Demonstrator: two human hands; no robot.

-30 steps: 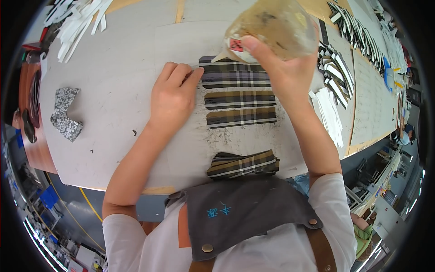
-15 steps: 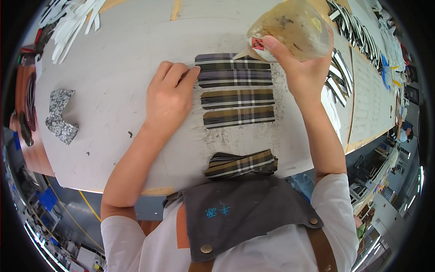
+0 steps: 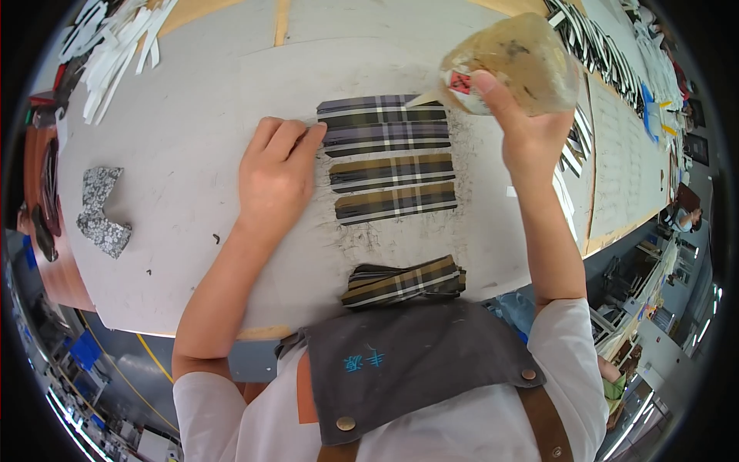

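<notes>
Several plaid fabric strips (image 3: 389, 158) lie side by side on a grey worktable (image 3: 192, 138). My left hand (image 3: 275, 173) rests flat on the table, its fingertips pressing the left ends of the upper strips. My right hand (image 3: 517, 127) grips a translucent yellowish squeeze bottle (image 3: 512, 65), tilted so its nozzle points down-left at the right end of the top strip. A folded stack of plaid strips (image 3: 404, 282) sits at the near table edge, just above my grey apron.
A grey patterned fabric piece (image 3: 101, 209) lies at the left. White strips (image 3: 123, 42) are piled at the far left corner. More striped pieces (image 3: 573, 158) and a long pale board (image 3: 620, 162) lie to the right. Another person (image 3: 681, 219) stands at far right.
My right hand has carried the bottle rightward and away from me, past the strips' right ends. My left hand has stayed on the strips' left ends.
</notes>
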